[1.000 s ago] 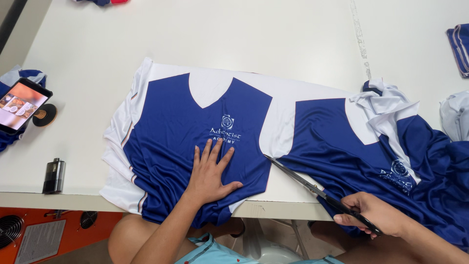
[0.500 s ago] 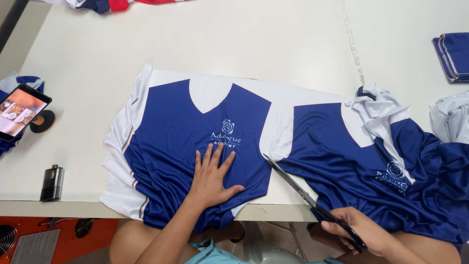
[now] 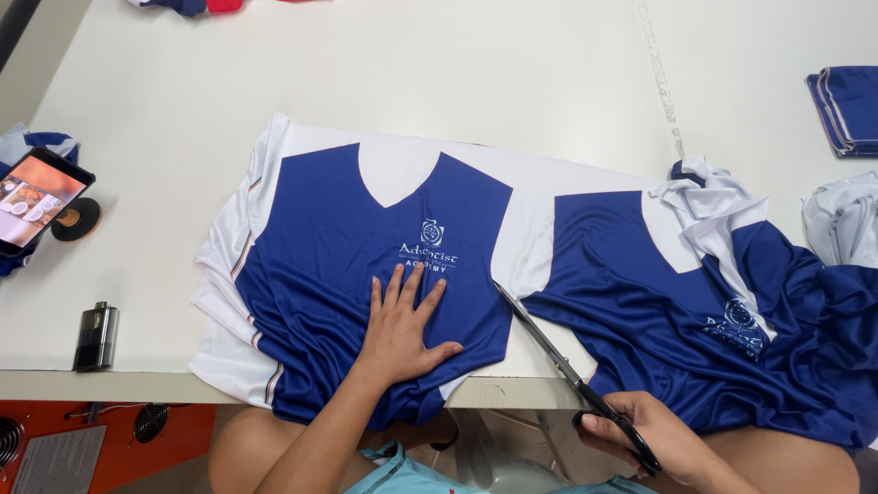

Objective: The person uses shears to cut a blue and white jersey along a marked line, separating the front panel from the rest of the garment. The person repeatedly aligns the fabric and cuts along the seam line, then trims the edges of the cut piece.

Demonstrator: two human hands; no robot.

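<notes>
We see a big white table (image 3: 457, 64) in bright light. Under the table's front edge is an orange cabinet (image 3: 183, 421).

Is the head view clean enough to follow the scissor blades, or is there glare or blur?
Head view: even light, sharp focus; scissors dark against the white strip; left hand casts only a soft shadow on the blue panel; no glare on the table.

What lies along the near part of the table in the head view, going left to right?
Phone → small dark lighter-like case → blue-and-white jersey panel → left hand pressed flat on it → scissors → right hand holding them → second blue panel.
</notes>
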